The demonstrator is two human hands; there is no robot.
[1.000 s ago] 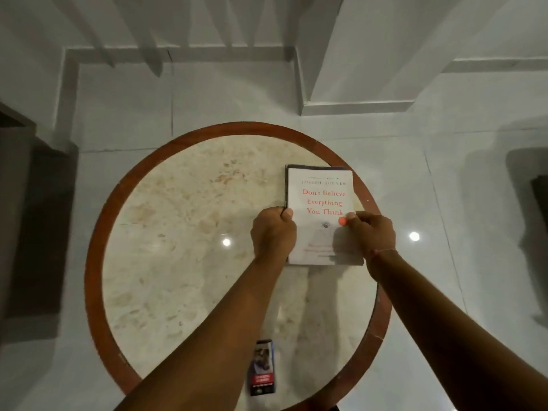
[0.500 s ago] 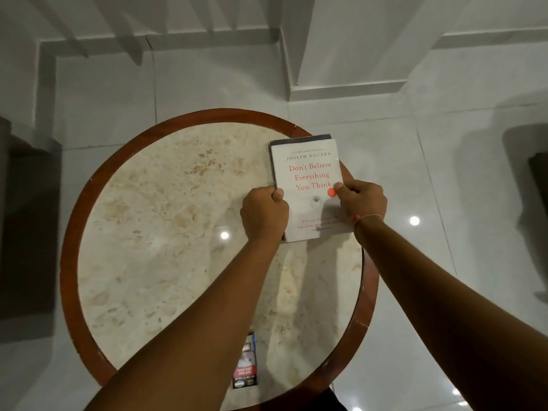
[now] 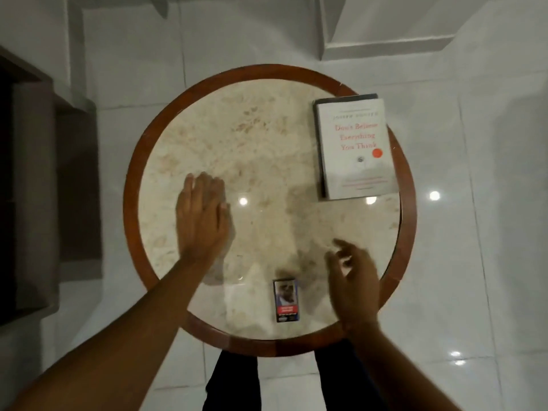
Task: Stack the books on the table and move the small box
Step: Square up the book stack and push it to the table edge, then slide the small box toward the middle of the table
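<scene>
Nearest, at the bottom edge: dark trousers (image 3: 231,381) below the table rim, over pale glossy floor tiles (image 3: 474,292).

Reaching in from lower left: left forearm, bare, angled up and right. Left hand (image 3: 201,218) palm down over the left-centre of the marble top, fingers straight and close together, thumb out to the right, holding nothing. Touching the surface or just above it: cannot tell, blurred.

Reaching in from lower right: right forearm, bare, angled up and left. Right hand (image 3: 353,283) over the near right part of the top, fingers loosely spread and half curled, pointing up and left, empty. Blurred as well.

Between the two hands, closer to the right one: small box (image 3: 285,300), lying flat near the table's near edge, long side pointing away, a picture and a red band on its face. Apart from both hands.

Round table (image 3: 130,209): beige mottled marble inside a reddish-brown wooden rim.

Farther, at the table's right far side: white book (image 3: 355,173) with red title lettering and an orange dot, lying flat on a dark book (image 3: 347,97), whose edge shows along the top and left. Stack's far right corner reaching over the rim. Well apart from both hands.

Beyond: white walls with a skirting step (image 3: 385,44); dark furniture (image 3: 29,188) at left.
</scene>
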